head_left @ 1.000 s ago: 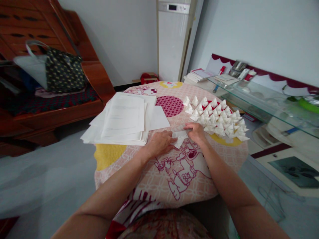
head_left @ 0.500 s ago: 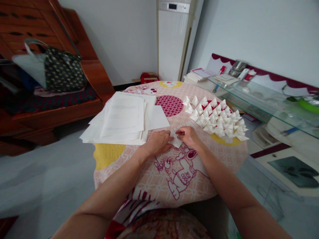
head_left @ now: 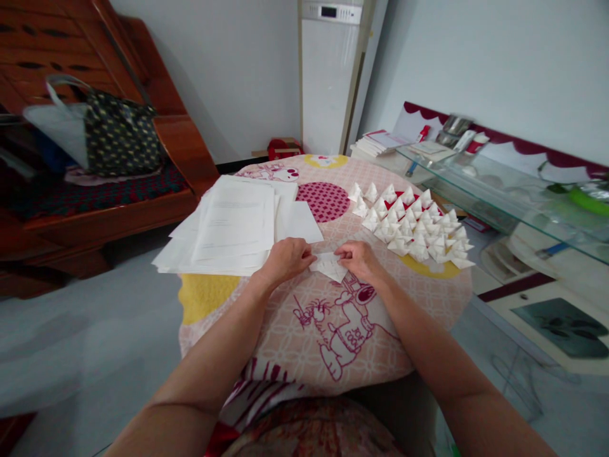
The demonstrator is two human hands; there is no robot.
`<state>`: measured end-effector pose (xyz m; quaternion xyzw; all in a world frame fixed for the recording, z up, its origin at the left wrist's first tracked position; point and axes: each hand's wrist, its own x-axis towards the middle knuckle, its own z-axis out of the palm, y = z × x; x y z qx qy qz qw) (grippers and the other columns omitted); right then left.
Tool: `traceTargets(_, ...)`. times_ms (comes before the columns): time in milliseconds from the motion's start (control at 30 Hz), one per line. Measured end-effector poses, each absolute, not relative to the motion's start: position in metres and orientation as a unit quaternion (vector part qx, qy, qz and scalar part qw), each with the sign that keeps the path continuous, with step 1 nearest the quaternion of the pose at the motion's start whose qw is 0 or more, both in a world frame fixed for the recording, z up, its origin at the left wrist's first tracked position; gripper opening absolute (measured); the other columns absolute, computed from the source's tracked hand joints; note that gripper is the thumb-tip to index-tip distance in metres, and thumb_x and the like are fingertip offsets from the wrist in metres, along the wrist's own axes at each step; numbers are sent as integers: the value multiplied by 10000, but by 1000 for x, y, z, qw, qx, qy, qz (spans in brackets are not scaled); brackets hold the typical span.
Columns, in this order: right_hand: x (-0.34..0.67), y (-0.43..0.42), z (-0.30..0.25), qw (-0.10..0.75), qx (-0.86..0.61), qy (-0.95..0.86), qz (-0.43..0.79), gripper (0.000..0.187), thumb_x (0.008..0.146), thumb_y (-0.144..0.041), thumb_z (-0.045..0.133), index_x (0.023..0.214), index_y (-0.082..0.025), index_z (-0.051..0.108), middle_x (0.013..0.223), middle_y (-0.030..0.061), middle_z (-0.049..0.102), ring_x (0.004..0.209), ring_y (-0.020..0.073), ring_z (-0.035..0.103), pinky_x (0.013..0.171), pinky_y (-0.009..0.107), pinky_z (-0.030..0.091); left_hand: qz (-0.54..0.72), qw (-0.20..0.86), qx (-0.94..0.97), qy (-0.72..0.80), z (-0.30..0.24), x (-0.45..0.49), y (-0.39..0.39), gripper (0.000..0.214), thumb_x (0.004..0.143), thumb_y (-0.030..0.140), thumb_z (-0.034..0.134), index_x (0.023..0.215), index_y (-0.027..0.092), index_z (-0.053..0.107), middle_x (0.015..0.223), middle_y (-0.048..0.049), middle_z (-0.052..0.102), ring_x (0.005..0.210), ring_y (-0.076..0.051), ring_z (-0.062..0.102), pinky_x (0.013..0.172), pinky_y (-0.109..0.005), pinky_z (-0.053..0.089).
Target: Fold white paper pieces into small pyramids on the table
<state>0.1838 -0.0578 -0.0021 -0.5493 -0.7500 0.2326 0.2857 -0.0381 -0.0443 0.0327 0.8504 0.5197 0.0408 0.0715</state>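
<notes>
A small folded piece of white paper (head_left: 329,265) lies on the patterned tablecloth, held at both sides. My left hand (head_left: 288,259) pinches its left edge, fingers closed. On its right edge, my right hand (head_left: 358,259) grips with thumb and fingers pressed together. To the left lies a stack of white paper sheets (head_left: 233,222), the top ones with faint printed lines. Several folded white paper shapes (head_left: 413,222) with pointed tips stand in rows to the right, beyond my right hand.
The round table (head_left: 285,343) wears a pink cloth with cartoon prints. A glass-topped cabinet (head_left: 514,190) stands close on the right, with papers and metal containers on it. At the left is a wooden bench (head_left: 181,146) carrying a dotted bag (head_left: 124,133).
My left hand has shifted left and slightly away from my right hand. More of the folded paper now shows between them, spread wider. My right hand has hardly moved.
</notes>
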Motion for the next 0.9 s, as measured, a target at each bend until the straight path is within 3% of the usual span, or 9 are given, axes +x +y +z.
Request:
traceTargets(100, 184, -60, 0, 273, -538, -773, 195, 249, 726, 5, 667, 878, -159, 775, 820, 35, 695, 732, 154, 621, 714, 274, 483, 109, 95, 875, 462, 22, -33, -38, 202, 933, 311, 608, 1059, 187, 708, 1037, -69, 721, 990, -205, 664, 855, -305, 497)
traceTargets(267, 189, -60, -1, 251, -538, -795, 127, 232, 759, -73, 740, 957, -191, 768, 909, 45, 690, 812, 178, 629, 788, 310, 495, 85, 119, 875, 461, 12, -20, -36, 311, 859, 331, 706, 1124, 176, 659, 1094, -86, 711, 1044, -233, 652, 895, -336, 505)
traceTargets(367, 196, -56, -2, 264, -515, -806, 121, 322, 723, -89, 796, 1027, -192, 768, 1027, 75, 710, 971, 227, 650, 908, 371, 505, 64, 160, 855, 490, 17, -16, -37, 367, 839, 357, 715, 1161, 190, 660, 1079, -73, 731, 993, -232, 673, 830, -318, 503)
traceTargets(500, 202, -54, 2, 277, -503, -802, 169, 453, 686, -78, 815, 1126, -170, 757, 1135, 104, 717, 1065, 247, 657, 975, 402, 501, 40, 199, 853, 480, 25, -17, -37, 250, 827, 339, 694, 1041, 211, 718, 931, -29, 751, 832, -195, 677, 716, -280, 465)
traceTargets(733, 209, -57, 9, 318, -539, -745, 233, 466, 665, -121, 801, 1123, -202, 776, 1098, 68, 766, 958, 222, 692, 886, 359, 525, 87, 222, 839, 488, 23, -19, -37, 172, 817, 318, 660, 889, 190, 751, 716, -14, 702, 701, -167, 630, 631, -262, 414)
traceTargets(900, 218, -55, 7, 365, -543, -687, 316, 317, 709, -271, 771, 1007, -167, 792, 800, 3, 741, 676, 173, 642, 627, 270, 485, 201, 215, 830, 475, 25, -20, -42, 147, 865, 280, 646, 899, 165, 730, 807, -29, 715, 737, -153, 624, 682, -262, 439)
